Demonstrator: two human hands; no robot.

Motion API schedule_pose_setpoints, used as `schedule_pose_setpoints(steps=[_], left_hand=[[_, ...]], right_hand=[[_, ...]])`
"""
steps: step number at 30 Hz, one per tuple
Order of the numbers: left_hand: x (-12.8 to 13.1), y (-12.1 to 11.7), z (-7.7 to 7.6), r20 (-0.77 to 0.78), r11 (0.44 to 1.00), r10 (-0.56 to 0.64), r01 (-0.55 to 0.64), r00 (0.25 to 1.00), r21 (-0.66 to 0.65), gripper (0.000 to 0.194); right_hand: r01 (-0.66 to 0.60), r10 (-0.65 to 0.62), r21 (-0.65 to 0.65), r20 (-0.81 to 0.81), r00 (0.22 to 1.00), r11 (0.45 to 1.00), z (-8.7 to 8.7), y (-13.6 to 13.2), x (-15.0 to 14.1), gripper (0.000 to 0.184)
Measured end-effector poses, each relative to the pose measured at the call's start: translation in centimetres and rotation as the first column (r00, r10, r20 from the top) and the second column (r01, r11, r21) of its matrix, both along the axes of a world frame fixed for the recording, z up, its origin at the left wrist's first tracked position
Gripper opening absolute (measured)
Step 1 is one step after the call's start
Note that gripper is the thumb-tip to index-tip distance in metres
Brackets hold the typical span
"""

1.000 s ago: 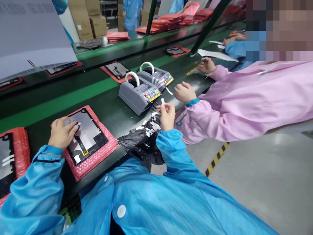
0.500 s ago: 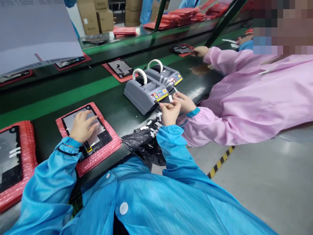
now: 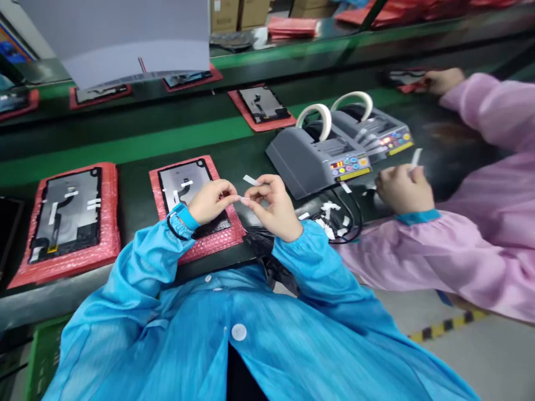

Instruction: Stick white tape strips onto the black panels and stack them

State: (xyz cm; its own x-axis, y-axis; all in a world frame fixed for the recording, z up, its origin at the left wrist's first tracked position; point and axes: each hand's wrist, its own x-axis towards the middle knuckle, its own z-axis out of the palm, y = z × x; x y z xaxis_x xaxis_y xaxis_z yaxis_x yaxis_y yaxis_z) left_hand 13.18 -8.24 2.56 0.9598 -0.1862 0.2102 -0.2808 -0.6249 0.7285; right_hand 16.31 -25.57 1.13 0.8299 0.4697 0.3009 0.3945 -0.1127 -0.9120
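My left hand (image 3: pixel 212 201) pinches with thumb and forefinger, its tips meeting the fingertips of my right hand (image 3: pixel 273 209). What lies between those tips is too small to make out. A short strip of white tape (image 3: pixel 251 180) sticks out from the fingers of my right hand. Under and behind my left hand lies a flat tablet screen panel (image 3: pixel 196 171), grey with a black border and white tape pieces on it. It rests on a pink bubble-wrap sleeve (image 3: pixel 209 243). My left hand and wrist hide part of the panel.
Right of my hands stand two grey tape dispensers (image 3: pixel 298 161) with white rolls. Tape scraps (image 3: pixel 328 217) and a black cable lie in front. Another panel (image 3: pixel 69 209) on bubble wrap sits left. A co-worker's hand (image 3: pixel 405 189) holds a tape strip; a paper sheet (image 3: pixel 125 39) hangs above.
My left hand has left the panel and come right to meet my right hand. My right hand has drawn away from the dispenser with its tape. The view has turned left.
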Motion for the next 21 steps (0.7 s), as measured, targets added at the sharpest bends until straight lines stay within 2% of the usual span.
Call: schedule_pose_setpoints(steps=[2,7,10,15,17,21], left_hand=[[-0.4,1.2,-0.2,-0.027,0.998,0.068,-0.068,0.997,-0.007,0.019],[-1.1,3.5,-0.9,-0.11,0.97,0.234,-0.239,0.966,-0.037,0.015],[-1.0,4.0,-1.1,-0.153,0.962,0.257,-0.267,0.954,-0.051,0.015],[-0.6,4.2,-1.5,-0.215,0.957,0.268,-0.285,0.939,-0.051,0.017],[-0.3,4.1,-1.8,-0.216,0.945,0.322,-0.328,0.922,0.008,0.016],[0.7,3.6,-2.5,-0.213,0.882,0.445,-0.384,0.87,0.272,0.015]], right_hand=[[-0.048,0.049,0.012,-0.056,0.997,0.999,-0.2,1.4,0.5,0.042],[-0.065,0.084,0.088,-0.242,0.966,0.994,-1.0,3.5,2.0,0.05],[-0.107,0.136,0.111,-0.292,0.947,0.988,-1.3,4.6,2.5,0.05],[-0.099,0.131,0.107,-0.344,0.93,0.989,-1.8,5.8,3.1,0.048],[-0.095,0.124,0.094,-0.371,0.92,0.991,-2.3,6.0,3.6,0.048],[-0.089,0.088,0.019,-0.442,0.893,0.996,-3.8,6.5,4.8,0.05]])
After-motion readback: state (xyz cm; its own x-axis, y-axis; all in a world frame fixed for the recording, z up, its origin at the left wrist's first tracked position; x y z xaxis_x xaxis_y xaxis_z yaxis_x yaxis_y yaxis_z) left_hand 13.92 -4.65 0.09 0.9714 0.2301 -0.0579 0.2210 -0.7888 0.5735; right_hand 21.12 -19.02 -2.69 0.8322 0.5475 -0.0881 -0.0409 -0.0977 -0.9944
